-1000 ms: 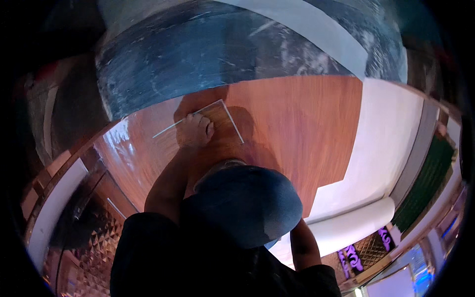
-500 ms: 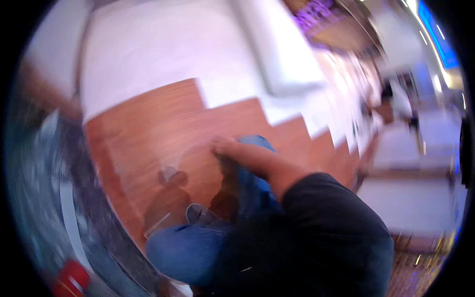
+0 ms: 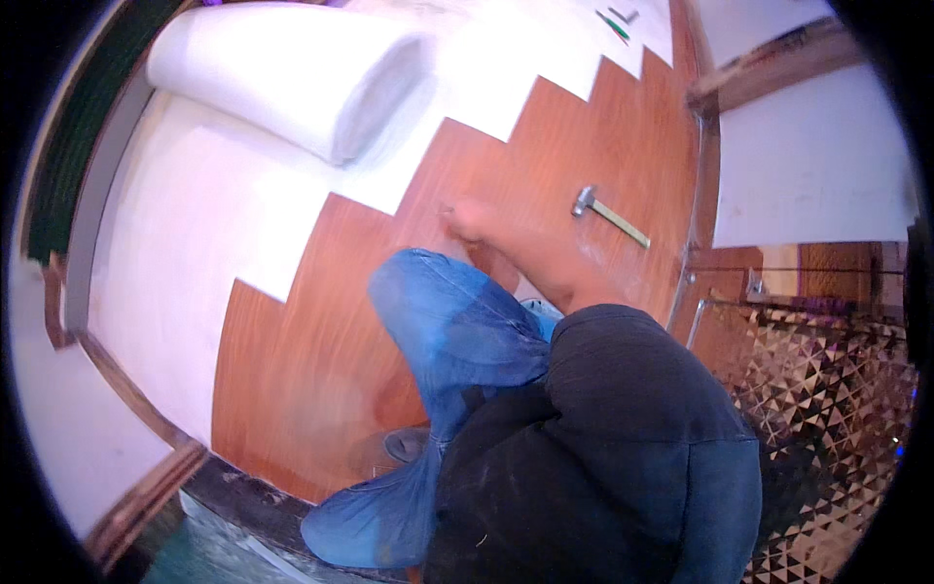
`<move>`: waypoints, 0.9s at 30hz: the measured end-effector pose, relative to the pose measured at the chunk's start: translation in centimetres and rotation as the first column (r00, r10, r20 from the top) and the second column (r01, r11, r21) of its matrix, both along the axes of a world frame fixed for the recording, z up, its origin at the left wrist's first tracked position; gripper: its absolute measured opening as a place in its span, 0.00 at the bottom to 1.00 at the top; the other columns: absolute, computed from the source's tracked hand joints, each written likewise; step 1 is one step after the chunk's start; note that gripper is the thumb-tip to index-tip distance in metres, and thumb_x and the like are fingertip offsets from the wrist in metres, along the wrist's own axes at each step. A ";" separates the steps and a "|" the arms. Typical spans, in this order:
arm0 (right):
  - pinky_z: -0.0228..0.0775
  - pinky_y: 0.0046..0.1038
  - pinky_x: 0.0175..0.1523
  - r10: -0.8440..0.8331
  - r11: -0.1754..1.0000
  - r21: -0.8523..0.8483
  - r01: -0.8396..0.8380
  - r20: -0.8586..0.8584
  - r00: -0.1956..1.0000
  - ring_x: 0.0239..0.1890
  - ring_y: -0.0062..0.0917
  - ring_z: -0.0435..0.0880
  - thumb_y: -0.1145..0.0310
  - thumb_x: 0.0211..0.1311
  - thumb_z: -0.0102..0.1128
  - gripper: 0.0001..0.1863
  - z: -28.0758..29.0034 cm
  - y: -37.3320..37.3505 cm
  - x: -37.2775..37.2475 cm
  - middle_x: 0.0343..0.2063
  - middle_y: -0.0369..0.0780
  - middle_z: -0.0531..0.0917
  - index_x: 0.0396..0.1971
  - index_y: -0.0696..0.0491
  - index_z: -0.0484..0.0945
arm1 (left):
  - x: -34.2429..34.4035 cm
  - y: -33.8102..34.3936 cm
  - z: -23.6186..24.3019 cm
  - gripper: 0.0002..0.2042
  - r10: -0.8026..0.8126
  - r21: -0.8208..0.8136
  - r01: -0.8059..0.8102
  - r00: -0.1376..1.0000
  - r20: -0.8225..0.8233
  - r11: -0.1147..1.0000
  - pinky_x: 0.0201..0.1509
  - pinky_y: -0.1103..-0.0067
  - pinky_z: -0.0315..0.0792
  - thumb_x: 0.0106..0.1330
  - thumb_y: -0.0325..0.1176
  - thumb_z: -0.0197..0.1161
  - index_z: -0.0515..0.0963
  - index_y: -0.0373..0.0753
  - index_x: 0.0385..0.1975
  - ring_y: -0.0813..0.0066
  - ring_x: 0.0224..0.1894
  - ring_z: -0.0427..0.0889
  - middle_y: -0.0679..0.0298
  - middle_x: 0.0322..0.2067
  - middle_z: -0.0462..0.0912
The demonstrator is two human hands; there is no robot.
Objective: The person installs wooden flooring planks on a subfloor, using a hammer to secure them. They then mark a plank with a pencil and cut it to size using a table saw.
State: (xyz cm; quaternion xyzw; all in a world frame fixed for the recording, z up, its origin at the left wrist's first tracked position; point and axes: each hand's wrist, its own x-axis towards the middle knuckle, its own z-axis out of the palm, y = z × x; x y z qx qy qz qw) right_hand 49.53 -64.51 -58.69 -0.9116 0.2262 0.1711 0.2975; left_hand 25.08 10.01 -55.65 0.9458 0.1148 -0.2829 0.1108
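My right hand [image 3: 469, 220] is stretched out past my bent knee, over reddish-brown wood-look floor planks [image 3: 321, 321]. Its fingers are blurred and partly turned from view, so their closing cannot be made out. Nearest to it, on the right, lies a hammer [image 3: 611, 216] with a metal head and a yellowish-green handle, apart from the hand. The planks end in a stepped edge against a white sheet [image 3: 185, 204] spread over the floor. My left hand does not show.
A thick white roll [image 3: 272, 78] lies on the sheet at the upper left. Slim green and grey tools [image 3: 615, 24] rest far off at the top. A wooden door frame [image 3: 764, 63] stands at the right, above a panel patterned with triangles [image 3: 817, 419]. A dark threshold [image 3: 253, 501] borders the lower left.
My view has swung toward the right and steadied. The hammer and the open end of the white roll have come into sight. My right arm still reaches out over the planks.
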 end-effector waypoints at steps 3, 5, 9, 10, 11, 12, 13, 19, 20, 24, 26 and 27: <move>0.77 0.49 0.61 -0.012 0.984 -0.175 -0.018 -0.167 0.986 0.55 0.49 0.86 0.61 0.65 0.62 0.13 2.1 -5.7 -5.0 0.50 0.53 0.87 0.40 0.54 0.88 | 1.7 1.1 5.9 0.16 -0.073 0.035 0.076 0.994 -0.081 0.996 0.52 0.59 0.74 0.80 0.44 0.58 0.80 0.35 0.41 0.53 0.43 0.81 0.50 0.41 0.82; 0.74 0.48 0.65 -0.254 0.958 -0.183 0.222 -0.171 0.952 0.63 0.48 0.80 0.64 0.68 0.59 0.13 0.8 -11.7 -10.9 0.55 0.51 0.83 0.41 0.54 0.88 | 3.6 2.2 10.5 0.17 -0.148 0.040 0.153 0.983 -0.109 0.987 0.51 0.59 0.74 0.80 0.45 0.57 0.79 0.35 0.41 0.54 0.43 0.81 0.50 0.41 0.82; 0.71 0.47 0.70 -0.377 0.777 -0.549 0.308 -0.014 0.926 0.66 0.49 0.76 0.62 0.66 0.65 0.25 -3.3 -25.2 -25.9 0.60 0.49 0.80 0.62 0.52 0.76 | 15.4 5.3 17.6 0.17 -0.377 0.021 0.377 0.922 0.086 0.926 0.50 0.59 0.74 0.81 0.45 0.56 0.79 0.34 0.41 0.54 0.42 0.80 0.50 0.41 0.82; 0.71 0.47 0.70 -0.369 0.812 -0.504 0.295 -0.051 0.928 0.66 0.48 0.77 0.62 0.65 0.67 0.28 -2.7 -25.9 -25.8 0.61 0.49 0.79 0.64 0.52 0.74 | 19.3 5.9 20.2 0.18 -0.356 0.059 0.352 0.909 0.217 0.934 0.50 0.60 0.74 0.81 0.46 0.56 0.79 0.34 0.41 0.54 0.42 0.80 0.49 0.41 0.82; 0.71 0.47 0.70 -0.337 0.856 -0.449 0.257 -0.107 0.935 0.66 0.48 0.77 0.60 0.65 0.68 0.29 -3.1 -27.1 -26.1 0.62 0.49 0.79 0.64 0.52 0.74 | 23.5 5.3 21.5 0.19 -0.181 0.077 0.164 0.907 0.380 0.983 0.51 0.59 0.73 0.82 0.45 0.54 0.78 0.31 0.42 0.51 0.43 0.80 0.47 0.41 0.81; 0.71 0.47 0.70 -0.307 0.885 -0.416 0.209 -0.183 0.934 0.66 0.48 0.77 0.59 0.65 0.69 0.29 -3.0 -28.5 -27.8 0.62 0.50 0.79 0.64 0.52 0.74 | 28.2 1.2 22.7 0.18 -0.294 -0.030 0.344 0.842 0.452 0.939 0.54 0.59 0.74 0.82 0.41 0.54 0.79 0.29 0.47 0.49 0.42 0.80 0.49 0.40 0.81; 0.71 0.47 0.70 -0.272 0.910 -0.383 0.158 -0.262 0.926 0.67 0.48 0.77 0.58 0.66 0.70 0.30 -2.5 -29.6 -28.8 0.62 0.50 0.79 0.64 0.52 0.73 | 32.8 -6.2 23.4 0.17 -0.259 -0.040 0.295 0.890 0.376 0.955 0.60 0.62 0.74 0.82 0.38 0.55 0.79 0.28 0.54 0.52 0.47 0.82 0.50 0.44 0.83; 0.71 0.46 0.71 -0.041 0.988 -0.152 -0.013 -0.346 0.937 0.69 0.50 0.75 0.54 0.66 0.71 0.35 -1.8 -33.4 -27.9 0.66 0.52 0.76 0.68 0.53 0.71 | 44.0 -44.1 22.7 0.19 -0.401 -0.191 0.427 0.902 0.158 0.884 0.68 0.65 0.73 0.77 0.33 0.59 0.78 0.28 0.60 0.55 0.61 0.84 0.45 0.57 0.85; 0.71 0.46 0.71 0.000 0.990 -0.134 -0.050 -0.350 0.937 0.68 0.50 0.76 0.54 0.66 0.70 0.35 -2.1 -33.5 -26.5 0.66 0.52 0.76 0.68 0.54 0.70 | 45.5 -46.4 19.7 0.19 -0.501 -0.215 0.546 0.834 0.230 0.810 0.68 0.65 0.74 0.77 0.35 0.60 0.79 0.30 0.61 0.54 0.61 0.84 0.46 0.57 0.85; 0.70 0.46 0.71 0.075 0.992 -0.069 -0.105 -0.347 0.935 0.68 0.51 0.76 0.55 0.68 0.69 0.36 -2.5 -35.4 -26.2 0.65 0.56 0.76 0.69 0.58 0.68 | 44.2 -67.0 11.7 0.18 -0.789 -0.190 0.813 0.580 0.203 0.550 0.70 0.64 0.73 0.74 0.37 0.63 0.82 0.37 0.59 0.48 0.63 0.81 0.49 0.59 0.84; 0.70 0.46 0.72 0.092 0.992 -0.054 -0.114 -0.314 0.945 0.67 0.51 0.76 0.55 0.69 0.68 0.35 -2.5 -36.1 -26.4 0.64 0.57 0.76 0.68 0.60 0.67 | 43.4 -73.8 6.4 0.17 -0.852 -0.211 0.870 0.485 0.196 0.447 0.68 0.62 0.75 0.73 0.39 0.63 0.82 0.38 0.58 0.48 0.62 0.81 0.51 0.58 0.85; 0.70 0.46 0.71 0.100 0.991 -0.058 -0.124 -0.311 0.945 0.67 0.52 0.76 0.56 0.69 0.67 0.35 -2.5 -36.5 -27.2 0.64 0.57 0.77 0.68 0.60 0.67 | 42.1 -77.7 4.7 0.17 -0.871 -0.182 0.882 0.464 0.163 0.436 0.68 0.63 0.74 0.73 0.39 0.64 0.82 0.39 0.57 0.50 0.62 0.81 0.53 0.58 0.84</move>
